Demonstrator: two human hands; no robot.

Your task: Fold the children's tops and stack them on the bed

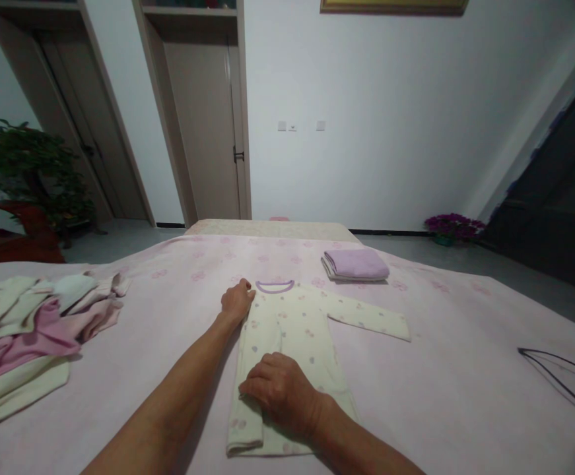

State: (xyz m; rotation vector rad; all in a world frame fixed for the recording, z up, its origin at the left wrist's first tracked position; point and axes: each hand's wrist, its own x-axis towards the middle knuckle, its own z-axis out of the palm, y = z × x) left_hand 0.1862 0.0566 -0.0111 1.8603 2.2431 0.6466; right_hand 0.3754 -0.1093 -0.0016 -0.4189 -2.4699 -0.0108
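A small cream long-sleeved top (297,330) with a purple collar and a flower print lies flat on the pink bed cover (178,316). Its left sleeve is folded in over the body; the right sleeve stretches out to the right. My left hand (236,301) rests at the top's left shoulder beside the collar, fingers curled onto the cloth. My right hand (280,390) lies on the lower middle of the top with its fingers bent, pressing on the folded-in sleeve.
A folded pile of lilac cloth (356,264) sits beyond the top to the right. A heap of unfolded cream and pink clothes (30,330) lies at the left. A black wire hanger (559,376) lies at the right edge. Doors, a plant and a wall stand behind.
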